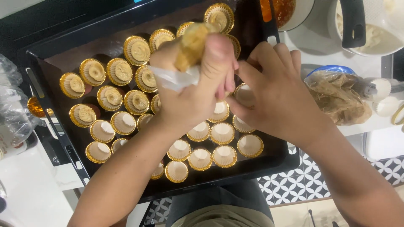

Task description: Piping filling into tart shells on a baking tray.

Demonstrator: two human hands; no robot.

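My left hand (pixel 198 84) is closed around a clear piping bag (pixel 191 48) full of tan batter, held above a black baking tray (pixel 75 155). My right hand (pixel 273 94) rests beside it, fingers curled near the bag's lower end, over a gold paper cup (pixel 244 93). Several gold-rimmed cups at the tray's far left, such as one filled cup (pixel 120 70), hold piped batter. Cups nearer me, such as an empty cup (pixel 223 155), show only white liners. The bag's tip is hidden behind my hands.
A plastic bag with brown paper (pixel 336 96) lies right of the tray. White bowls (pixel 378 38) and a pot of orange sauce (pixel 284 10) stand at the far right. Crumpled clear plastic (pixel 12 113) sits at the left. Patterned floor tiles (pixel 303 183) show below.
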